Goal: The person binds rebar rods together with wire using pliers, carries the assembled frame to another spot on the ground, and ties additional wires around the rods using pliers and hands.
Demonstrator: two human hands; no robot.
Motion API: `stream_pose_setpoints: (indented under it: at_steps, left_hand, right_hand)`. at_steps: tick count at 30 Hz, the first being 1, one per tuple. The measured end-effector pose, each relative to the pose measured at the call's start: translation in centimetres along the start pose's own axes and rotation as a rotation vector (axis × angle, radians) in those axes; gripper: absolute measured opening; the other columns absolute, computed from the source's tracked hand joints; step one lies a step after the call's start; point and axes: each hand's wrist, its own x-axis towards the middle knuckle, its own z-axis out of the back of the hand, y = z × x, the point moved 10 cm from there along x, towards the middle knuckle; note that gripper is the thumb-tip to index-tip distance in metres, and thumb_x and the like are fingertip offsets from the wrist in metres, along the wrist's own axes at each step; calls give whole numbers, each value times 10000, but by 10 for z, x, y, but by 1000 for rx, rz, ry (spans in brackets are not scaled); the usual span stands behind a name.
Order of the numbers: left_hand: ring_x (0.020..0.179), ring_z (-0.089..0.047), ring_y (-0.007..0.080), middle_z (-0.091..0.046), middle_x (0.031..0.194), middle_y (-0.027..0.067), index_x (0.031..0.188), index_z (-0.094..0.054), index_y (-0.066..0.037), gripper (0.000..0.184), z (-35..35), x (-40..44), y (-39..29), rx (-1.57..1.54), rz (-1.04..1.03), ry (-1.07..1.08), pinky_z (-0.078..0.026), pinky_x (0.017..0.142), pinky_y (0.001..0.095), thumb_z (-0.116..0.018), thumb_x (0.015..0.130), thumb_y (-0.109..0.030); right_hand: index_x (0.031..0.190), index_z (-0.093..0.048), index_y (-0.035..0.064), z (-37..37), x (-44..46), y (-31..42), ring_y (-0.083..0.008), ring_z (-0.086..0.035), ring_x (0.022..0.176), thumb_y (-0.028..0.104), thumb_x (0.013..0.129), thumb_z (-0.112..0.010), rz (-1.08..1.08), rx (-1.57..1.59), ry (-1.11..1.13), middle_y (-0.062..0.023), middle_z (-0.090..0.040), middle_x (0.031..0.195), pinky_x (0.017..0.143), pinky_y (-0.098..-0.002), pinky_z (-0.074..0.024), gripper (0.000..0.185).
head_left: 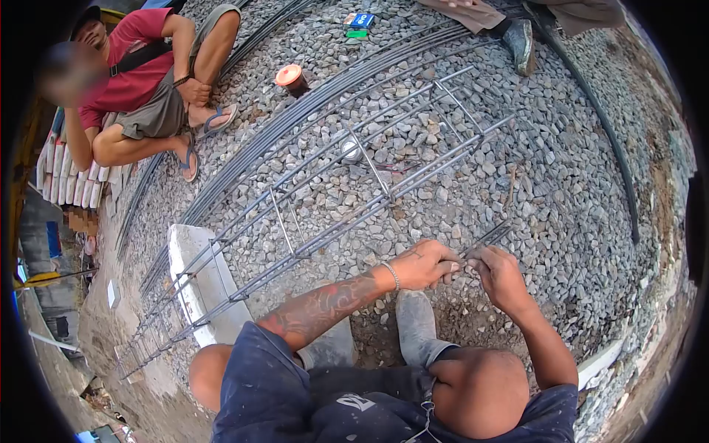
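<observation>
Gravel (546, 170) under a rebar cage (388, 196)

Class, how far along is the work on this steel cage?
Partly built, it seems. Done: long grey steel bars already carry rectangular metal hoops. In hand: the right hand holds thin dark wires, the left hand close beside it. Left: perhaps tying and more hoops, as wide gaps separate several; ties are too small to check.
</observation>
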Motion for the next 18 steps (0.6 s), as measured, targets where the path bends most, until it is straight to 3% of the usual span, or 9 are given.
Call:
stream_pose_setpoints:
  at_steps: [3, 5, 7, 9, 11, 13, 15, 17, 18]
  left_hand:
    - [590, -598, 279, -635, 730, 140, 981, -636, -17, 228, -6, 0, 27, -124, 194, 119, -469, 571, 332, -504, 867, -163]
    - [600, -595, 282, -645, 815, 136, 977, -644, -33, 224, -4, -6, 9, 301, -119, 62, -473, 548, 324, -492, 860, -149]
    - [615, -595, 289, -632, 812, 121, 963, -630, -37, 214, -5, -24, -2, 514, -189, -28, -479, 533, 349, -523, 804, -132]
    - [675, -616, 290, -605, 726, 100, 828, -608, -45, 134, -7, -46, -46, 762, -310, 78, -494, 549, 378, -529, 752, -121]
    - [663, -614, 286, -598, 710, 99, 821, -590, -52, 123, 8, -64, -77, 782, -429, -2, -493, 538, 386, -531, 740, -123]
    - [650, -612, 283, -591, 695, 97, 815, -572, -60, 115, 23, -81, -101, 796, -547, -83, -492, 526, 394, -533, 728, -124]
    - [611, -598, 270, -577, 664, 88, 942, -592, -34, 202, 42, -83, -97, 712, -450, -88, -482, 543, 363, -549, 757, -102]
    - [591, -585, 230, -575, 649, 75, 939, -593, -26, 177, 71, -83, -82, 512, -334, -278, -468, 546, 343, -526, 809, -124]
    - [571, -573, 191, -573, 635, 63, 936, -594, -17, 176, 93, -87, -66, 321, -209, -443, -454, 549, 322, -502, 861, -147]
  right_hand:
    - [897, -560, 22, 2, -2, 33, -289, -580, 752, 17, 739, -530, 268, -344, -29, -128, -558, 777, 648, -375, -470, 161]
    - [892, -551, 13, -24, -8, 46, -291, -574, 756, 44, 738, -519, 396, -488, 213, -130, -557, 770, 627, -380, -473, 160]
    - [830, -551, -12, -30, -10, 49, -308, -584, 743, 54, 743, -517, 355, -537, 328, -142, -569, 750, 621, -388, -475, 114]
    - [804, -570, -28, -33, -8, 57, -299, -608, 726, 45, 764, -509, 300, -205, 661, -156, -604, 756, 632, -391, -475, 103]
    - [818, -592, -41, -5, 5, 91, -279, -617, 685, 61, 815, -500, 344, 58, 730, -158, -619, 748, 625, -376, -471, 137]
    - [881, -608, -30, -4, 8, 95, -246, -604, 659, 108, 859, -509, 69, 338, 915, -141, -612, 730, 625, -349, -465, 172]
    - [911, -604, -27, -5, 15, 104, -216, -588, 690, 155, 879, -514, 67, 314, 923, -134, -601, 749, 630, -329, -461, 205]
    - [1005, -597, -4, 23, 49, 107, -182, -586, 789, 219, 887, -527, 68, 146, 419, -127, -611, 860, 649, -312, -470, 262]
    - [1104, -569, 20, 39, 56, 100, -161, -564, 842, 283, 900, -518, -29, 403, 159, -108, -594, 941, 676, -296, -476, 337]
